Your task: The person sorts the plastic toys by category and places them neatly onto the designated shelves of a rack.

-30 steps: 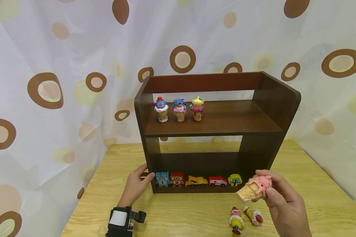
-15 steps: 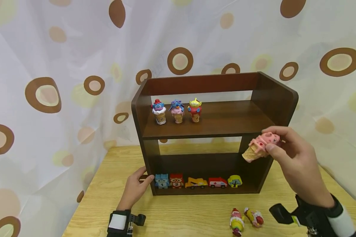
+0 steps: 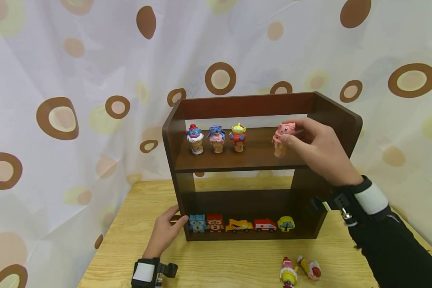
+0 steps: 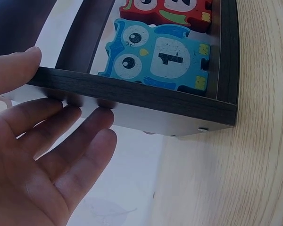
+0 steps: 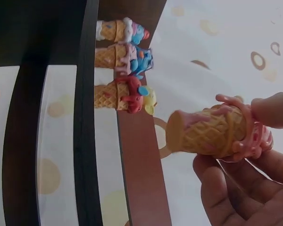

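My right hand (image 3: 318, 150) pinches a pink ice-cream cone figurine (image 3: 281, 146) between thumb and fingers in front of the upper shelf. In the right wrist view the waffle cone (image 5: 207, 132) points away from the palm, its pink top partly hidden by the fingers. My left hand (image 3: 163, 232) holds the left side panel of the dark brown shelf unit (image 3: 259, 164) low down. Its thumb lies at the panel's front edge and its fingers are along the outer face, beside a blue owl block (image 4: 155, 56) marked 1. Three cone figurines (image 3: 217, 140) stand on the upper shelf's left half.
On the lower shelf are a red owl block (image 3: 215, 223), a yellow truck (image 3: 239, 226), a red ambulance (image 3: 265, 225) and a tree block (image 3: 286, 224). Two more figurines lie on the wooden table (image 3: 216, 264), one a colourful figure (image 3: 288, 274), the other yellow and pink (image 3: 309, 268).
My right hand has lifted the pink figurine from low at the right, up and left to the upper shelf, turning it from slanted to upright. The left hand keeps its place on the panel.
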A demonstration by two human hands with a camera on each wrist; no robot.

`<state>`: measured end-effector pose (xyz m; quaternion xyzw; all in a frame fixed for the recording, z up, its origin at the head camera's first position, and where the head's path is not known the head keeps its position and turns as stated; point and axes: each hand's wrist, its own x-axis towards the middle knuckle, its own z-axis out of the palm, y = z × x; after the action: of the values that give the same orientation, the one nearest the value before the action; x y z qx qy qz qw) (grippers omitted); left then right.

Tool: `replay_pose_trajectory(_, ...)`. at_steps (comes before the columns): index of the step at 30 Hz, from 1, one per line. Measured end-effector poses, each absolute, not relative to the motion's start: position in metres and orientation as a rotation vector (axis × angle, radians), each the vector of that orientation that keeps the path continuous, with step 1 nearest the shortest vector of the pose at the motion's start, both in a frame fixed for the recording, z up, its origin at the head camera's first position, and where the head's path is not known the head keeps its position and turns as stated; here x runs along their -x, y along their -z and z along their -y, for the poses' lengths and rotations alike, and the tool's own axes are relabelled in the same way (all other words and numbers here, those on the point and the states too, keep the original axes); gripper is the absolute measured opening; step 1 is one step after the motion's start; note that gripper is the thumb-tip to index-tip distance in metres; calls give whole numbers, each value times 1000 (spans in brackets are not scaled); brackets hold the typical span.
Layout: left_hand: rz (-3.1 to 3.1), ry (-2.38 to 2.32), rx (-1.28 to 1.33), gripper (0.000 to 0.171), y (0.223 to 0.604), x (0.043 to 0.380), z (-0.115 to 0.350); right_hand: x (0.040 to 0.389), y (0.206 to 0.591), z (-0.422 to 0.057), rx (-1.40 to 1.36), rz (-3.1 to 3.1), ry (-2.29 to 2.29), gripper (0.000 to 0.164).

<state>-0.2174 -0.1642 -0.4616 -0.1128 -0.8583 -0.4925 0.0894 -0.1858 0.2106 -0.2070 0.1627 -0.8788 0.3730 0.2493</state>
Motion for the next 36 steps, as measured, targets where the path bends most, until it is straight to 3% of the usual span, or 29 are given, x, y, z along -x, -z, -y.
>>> replay_pose_trajectory(19,2532,1446,390,44,462,221,164,235,206,-194,-381,2569,-1034,46)
replay_pose_trajectory(36,2542,1478,356,43,461,217,163,245,217,-182,-363,2612,-1096,43)
